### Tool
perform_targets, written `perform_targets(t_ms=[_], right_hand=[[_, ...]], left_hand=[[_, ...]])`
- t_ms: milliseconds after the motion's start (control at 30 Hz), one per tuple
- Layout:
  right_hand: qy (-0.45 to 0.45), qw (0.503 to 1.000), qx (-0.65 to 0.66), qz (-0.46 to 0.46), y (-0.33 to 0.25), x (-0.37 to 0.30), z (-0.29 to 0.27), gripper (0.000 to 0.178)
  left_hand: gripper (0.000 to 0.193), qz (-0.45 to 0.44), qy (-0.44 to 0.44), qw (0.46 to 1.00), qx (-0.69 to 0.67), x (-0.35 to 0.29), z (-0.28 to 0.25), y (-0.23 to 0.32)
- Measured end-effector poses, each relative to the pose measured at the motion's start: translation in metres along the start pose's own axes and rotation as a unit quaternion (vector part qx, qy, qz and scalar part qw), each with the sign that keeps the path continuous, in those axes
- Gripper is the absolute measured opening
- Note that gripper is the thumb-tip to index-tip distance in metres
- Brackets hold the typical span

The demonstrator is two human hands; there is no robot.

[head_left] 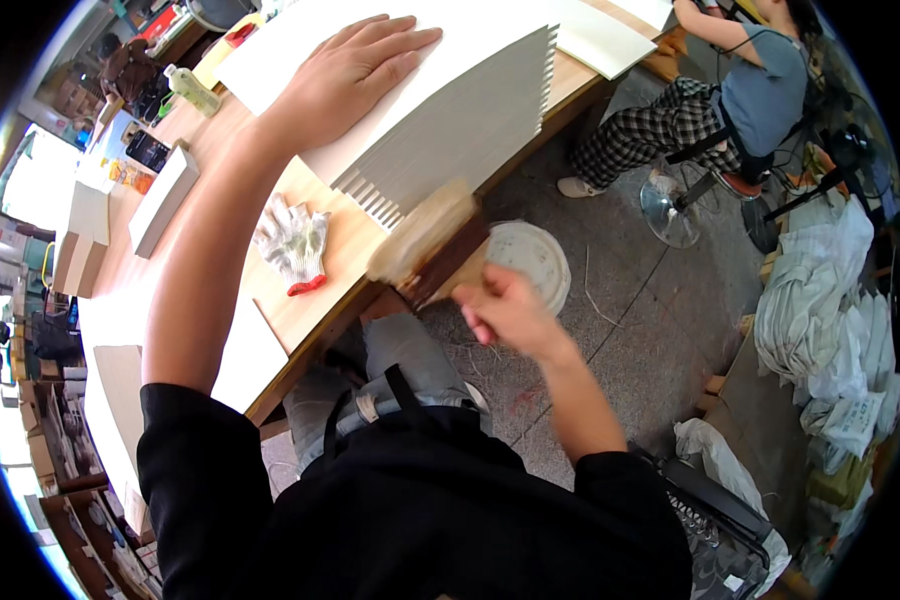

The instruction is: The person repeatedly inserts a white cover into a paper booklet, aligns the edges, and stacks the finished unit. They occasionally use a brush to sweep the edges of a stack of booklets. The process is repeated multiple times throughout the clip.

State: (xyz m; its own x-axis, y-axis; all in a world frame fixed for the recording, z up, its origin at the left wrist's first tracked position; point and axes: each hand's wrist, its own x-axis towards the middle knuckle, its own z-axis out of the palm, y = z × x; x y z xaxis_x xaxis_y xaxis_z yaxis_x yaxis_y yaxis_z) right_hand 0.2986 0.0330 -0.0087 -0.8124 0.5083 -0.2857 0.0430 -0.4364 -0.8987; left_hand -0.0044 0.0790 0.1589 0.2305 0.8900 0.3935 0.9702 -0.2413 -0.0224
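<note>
My left hand [355,80] lies flat, fingers stretched out, on top of a stack of white paper [460,135]. The stack sits at the table's edge, its grey-white side toward me and its corners stepped in layers. In my right hand [515,315] is a wide brush [430,240] with pale bristles, a dark band and a wooden handle. The brush is smeared by motion, and its bristles are at the lower corner of the stack; whether they touch it I cannot tell. Below it on the floor stands a round white bucket [540,262], partly hidden by the brush and hand.
On the wooden table [345,245] lie a white knit glove [292,243] with a red cuff, a phone [147,150], a bottle [192,92] and paper blocks [165,200]. At right a person [770,90] sits on a stool. Plastic-wrapped bundles [820,300] line the right side.
</note>
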Motion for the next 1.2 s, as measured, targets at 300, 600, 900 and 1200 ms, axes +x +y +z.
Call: perform_targets(t_ms=[300,600,900,1200], right_hand=[[0.088,0.968,0.158,-0.175,-0.095,0.045,-0.052,0.038],[-0.026,0.988,0.075,-0.135,-0.035,-0.018,0.018,0.032],[0.104,0.878,-0.442,-0.154,-0.213,0.056,-0.19,0.019],[0.359,0.852,-0.349,-0.152,0.049,0.035,-0.186,0.035]], left_hand=[[0.054,-0.027,-0.021,0.999,0.007,0.004,-0.005,0.01],[0.058,-0.054,-0.036,0.998,-0.013,-0.001,-0.008,0.012],[0.046,-0.045,0.018,0.997,-0.054,0.001,-0.008,0.013],[0.02,-0.115,0.159,0.97,-0.14,-0.03,-0.041,0.013]])
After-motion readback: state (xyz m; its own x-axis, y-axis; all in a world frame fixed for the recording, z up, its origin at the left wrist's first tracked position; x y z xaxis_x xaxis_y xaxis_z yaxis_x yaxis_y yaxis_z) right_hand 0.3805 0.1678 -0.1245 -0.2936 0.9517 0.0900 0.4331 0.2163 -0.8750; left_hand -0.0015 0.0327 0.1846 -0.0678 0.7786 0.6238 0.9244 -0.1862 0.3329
